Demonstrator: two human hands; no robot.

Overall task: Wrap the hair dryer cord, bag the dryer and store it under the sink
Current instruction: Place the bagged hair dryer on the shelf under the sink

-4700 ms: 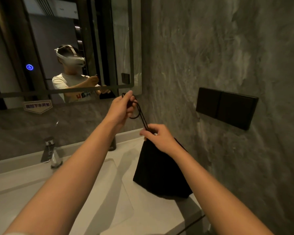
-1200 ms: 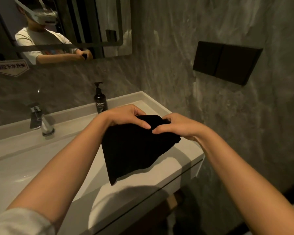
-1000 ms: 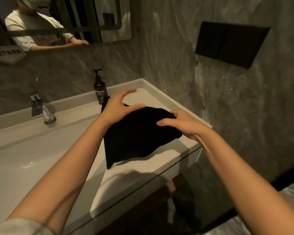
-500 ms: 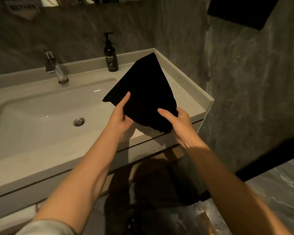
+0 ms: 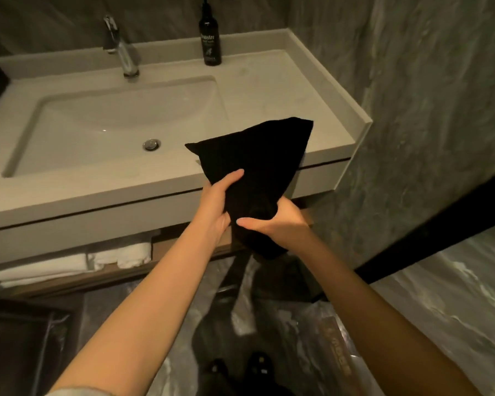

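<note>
Currently both hands hold the black bag (image 5: 255, 164) mid-frame, in front of the sink counter (image 5: 283, 90) edge. Left hand (image 5: 217, 201) grips its left side, fingers flat on the fabric; right hand (image 5: 277, 221) is closed around the narrow lower end. Dryer not visible. Soap bottle (image 5: 210, 38) top centre, faucet (image 5: 122, 47) upper left, folded white towels (image 5: 69, 261) on the shelf below the sink at left.

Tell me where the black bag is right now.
In the head view the black bag is held in both hands, left hand and right hand, in front of the counter's front right edge, above the open shelf.
</note>
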